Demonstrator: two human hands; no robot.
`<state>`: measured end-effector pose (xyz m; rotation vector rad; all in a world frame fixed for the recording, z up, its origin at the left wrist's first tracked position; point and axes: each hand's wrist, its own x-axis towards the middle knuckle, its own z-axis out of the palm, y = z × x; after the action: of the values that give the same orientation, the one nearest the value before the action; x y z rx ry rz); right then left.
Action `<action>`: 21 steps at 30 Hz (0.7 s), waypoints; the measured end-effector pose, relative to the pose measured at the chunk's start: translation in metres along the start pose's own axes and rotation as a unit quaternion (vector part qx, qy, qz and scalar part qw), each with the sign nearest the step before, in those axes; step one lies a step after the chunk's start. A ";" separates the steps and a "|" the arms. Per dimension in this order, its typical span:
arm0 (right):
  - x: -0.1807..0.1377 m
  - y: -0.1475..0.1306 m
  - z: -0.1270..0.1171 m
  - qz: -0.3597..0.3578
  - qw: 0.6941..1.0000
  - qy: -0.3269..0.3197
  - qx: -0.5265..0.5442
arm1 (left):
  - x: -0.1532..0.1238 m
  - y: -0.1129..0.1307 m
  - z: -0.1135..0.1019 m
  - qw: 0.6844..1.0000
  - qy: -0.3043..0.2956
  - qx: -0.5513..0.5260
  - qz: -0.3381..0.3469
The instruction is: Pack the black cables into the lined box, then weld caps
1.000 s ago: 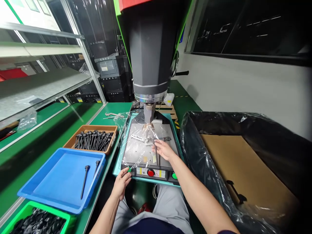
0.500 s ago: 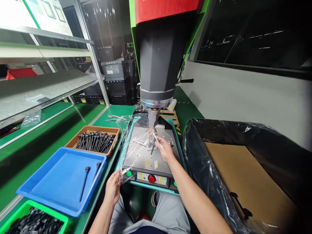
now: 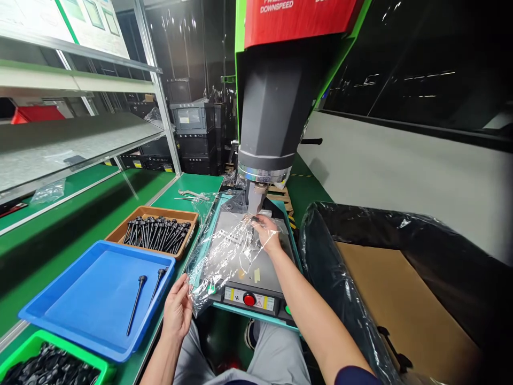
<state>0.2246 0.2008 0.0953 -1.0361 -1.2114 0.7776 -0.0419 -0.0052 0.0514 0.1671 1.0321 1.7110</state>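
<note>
A crinkled clear plastic bag (image 3: 226,256) spreads over the steel base plate (image 3: 236,271) of a press-like machine (image 3: 266,107). Its near-left corner is pinched by my left hand (image 3: 176,308), in front of the base. My right hand (image 3: 267,233) is closed on the bag's far end, just below the machine's grey tool tip (image 3: 255,199). Something small and dark shows at the right fingertips; its kind is unclear. Film and fingers partly hide the metal fixture on the plate.
Left, a blue tray (image 3: 86,305) holds two black long-stemmed parts beside a brown bin (image 3: 116,235) of similar parts. A green bin (image 3: 24,347) contains black pieces. A red button (image 3: 249,299) is on the base front. Right stands a black-lined carton (image 3: 340,299).
My right hand has moved up and away, closer to the tool tip. My left hand has shifted slightly left and down, and the bag is spread wider across the plate.
</note>
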 end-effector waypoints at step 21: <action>0.007 0.005 -0.011 0.010 1.000 0.008 0.001 | 0.007 -0.011 -0.010 0.998 -0.002 0.057 -0.029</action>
<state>0.2374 0.2065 0.0924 -1.0530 -1.1881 0.7845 -0.0428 -0.0038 0.0351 0.2113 1.1215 1.5995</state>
